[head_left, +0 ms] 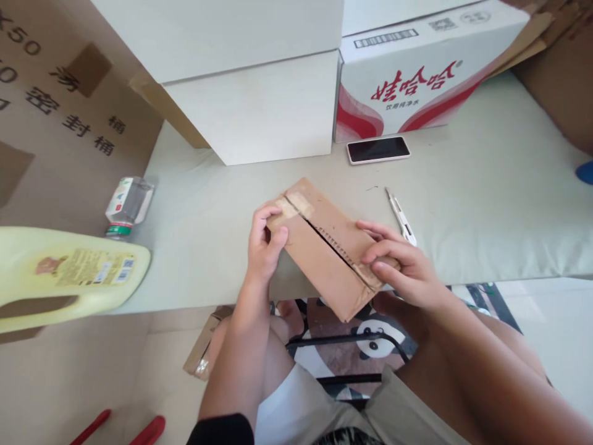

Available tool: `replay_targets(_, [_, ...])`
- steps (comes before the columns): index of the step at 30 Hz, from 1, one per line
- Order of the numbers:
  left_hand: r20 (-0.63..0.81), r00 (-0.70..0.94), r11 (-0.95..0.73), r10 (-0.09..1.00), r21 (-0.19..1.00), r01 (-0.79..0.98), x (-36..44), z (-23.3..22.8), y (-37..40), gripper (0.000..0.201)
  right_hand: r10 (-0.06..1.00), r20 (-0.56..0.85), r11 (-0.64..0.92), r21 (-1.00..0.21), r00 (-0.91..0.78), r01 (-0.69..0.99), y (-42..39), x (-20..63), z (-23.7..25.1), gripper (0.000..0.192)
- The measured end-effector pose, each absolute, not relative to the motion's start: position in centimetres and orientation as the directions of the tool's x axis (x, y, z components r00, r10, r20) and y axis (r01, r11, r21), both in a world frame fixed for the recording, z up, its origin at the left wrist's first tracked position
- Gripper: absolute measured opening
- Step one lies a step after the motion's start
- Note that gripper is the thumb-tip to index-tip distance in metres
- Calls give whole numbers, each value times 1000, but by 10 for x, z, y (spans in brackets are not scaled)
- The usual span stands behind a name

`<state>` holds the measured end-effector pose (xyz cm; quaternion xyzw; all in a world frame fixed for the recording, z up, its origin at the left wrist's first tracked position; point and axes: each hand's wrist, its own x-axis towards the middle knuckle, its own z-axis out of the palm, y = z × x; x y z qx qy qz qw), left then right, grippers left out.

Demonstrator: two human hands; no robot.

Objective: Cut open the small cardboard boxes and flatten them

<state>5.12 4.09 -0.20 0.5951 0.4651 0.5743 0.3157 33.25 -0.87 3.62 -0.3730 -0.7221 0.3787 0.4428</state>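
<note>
Cardboard box (327, 247) at surface (486, 204) edge, tape seam already slit. Left hand (262, 247), right hand (407, 269) each grip one end; flaps not yet opened. Knife (401, 216) lies beside.

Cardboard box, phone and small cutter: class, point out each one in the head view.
cardboard box (324, 247), head view, on its top flap.
phone (378, 149), head view, mid-screen.
small cutter (401, 217), head view, mid-handle.
</note>
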Motion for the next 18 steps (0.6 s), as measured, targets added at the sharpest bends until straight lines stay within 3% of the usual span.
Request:
replay_targets(3, [411,-99,-388,906,902,189,53,-2,39,44,899,346,408,-886,-268,222,-6,339,34,15])
replay_targets(5, [443,-100,-418,891,886,200,54,-2,39,42,941,324,340,-890,-101,305,0,349,28,17])
replay_targets(7, [459,-99,-433,883,878,205,55,-3,38,41,959,260,167,-844,115,509,10,362,19,17])
replay_targets(10, [458,-104,-429,883,877,218,57,-4,38,42,962,125,-127,-585,244,801,26,382,1,41])
replay_targets(12, [459,-110,-426,882,874,234,58,-4,38,45,978,34,-169,-451,206,877,34,390,-6,54])
replay_targets(15, [460,-110,-424,881,871,249,59,-4,38,47,981,-69,-192,-435,181,879,37,389,-6,42])
replay_targets(18, [468,-109,-429,877,865,258,60,-3,38,48,974,-121,-225,-563,190,795,35,380,4,20])
